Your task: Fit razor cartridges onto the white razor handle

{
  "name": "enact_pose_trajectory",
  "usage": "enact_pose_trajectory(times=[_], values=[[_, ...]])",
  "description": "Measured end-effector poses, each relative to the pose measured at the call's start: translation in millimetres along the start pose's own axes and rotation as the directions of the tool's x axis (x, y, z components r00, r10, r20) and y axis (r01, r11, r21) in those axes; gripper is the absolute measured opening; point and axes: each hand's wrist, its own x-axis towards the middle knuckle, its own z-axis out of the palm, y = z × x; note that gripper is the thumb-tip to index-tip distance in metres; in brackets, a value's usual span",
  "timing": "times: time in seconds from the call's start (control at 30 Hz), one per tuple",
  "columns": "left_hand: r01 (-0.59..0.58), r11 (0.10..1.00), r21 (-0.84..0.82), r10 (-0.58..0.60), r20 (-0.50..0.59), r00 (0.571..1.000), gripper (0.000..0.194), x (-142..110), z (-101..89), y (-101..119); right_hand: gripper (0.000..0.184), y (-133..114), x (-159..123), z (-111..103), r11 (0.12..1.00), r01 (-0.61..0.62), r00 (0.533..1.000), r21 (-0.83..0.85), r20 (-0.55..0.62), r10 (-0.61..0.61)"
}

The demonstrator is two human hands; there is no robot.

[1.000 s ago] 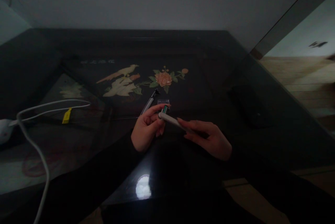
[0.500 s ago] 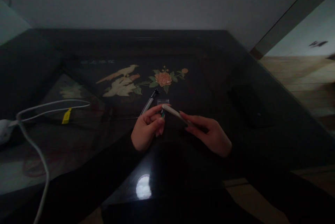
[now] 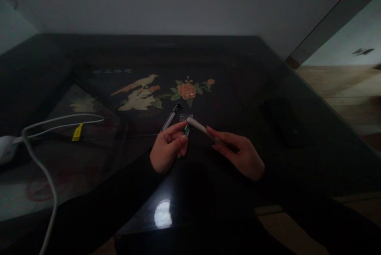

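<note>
My left hand [image 3: 168,147] is closed, pinching a small green-and-white stick-like piece [image 3: 187,129] between thumb and fingers, with the index finger stretched past it. My right hand [image 3: 241,153] is closed on a slim off-white bar [image 3: 202,128] with a rounded end. That end points left and meets the tip of my left index finger, just above the green piece; whether it touches the piece I cannot tell. Behind my left fingers lies a slender silver-and-black tool [image 3: 170,120] with a dark angled head. A small clear plastic box [image 3: 186,117] sits just beyond my fingertips.
The dark glossy table [image 3: 238,215] bears an inlaid bird and flower picture [image 3: 186,91]. On the left are a white cable [image 3: 44,171] with a yellow tag [image 3: 77,132] and a white plug block [image 3: 7,146]. A dark flat object [image 3: 284,122] lies at right.
The off-white bar's rounded end has moved up and slightly right, from in front of the green piece to its upper end. My left hand keeps nearly the same place.
</note>
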Motion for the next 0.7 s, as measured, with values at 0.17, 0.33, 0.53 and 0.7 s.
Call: enact_pose_trajectory(times=[0.17, 0.33, 0.53, 0.7], values=[[0.008, 1.000, 0.028, -0.009, 0.027, 1.000, 0.052, -0.5, 0.5, 2.4, 0.040, -1.1, -1.8, 0.8, 1.000, 0.018, 1.000, -0.012, 0.025, -0.017], [-0.001, 1.000, 0.031, 0.000, 0.022, 1.000, 0.058, 0.6, -0.7, 1.3, 0.039, -5.5, -2.3, 1.2, 0.999, 0.048, 0.997, 0.024, 0.067, -0.049], [0.026, 0.999, 0.036, -0.027, 0.043, 0.999, 0.060, 1.1, -1.4, 1.0, 0.039, -6.7, -2.2, 0.3, 0.996, 0.053, 0.990, 0.068, 0.126, -0.061], [0.035, 0.999, 0.037, -0.036, 0.025, 0.999, 0.062, 0.8, -0.1, 2.8, 0.040, -1.8, -2.0, 0.7, 0.998, 0.043, 0.995, 0.045, 0.083, -0.047]])
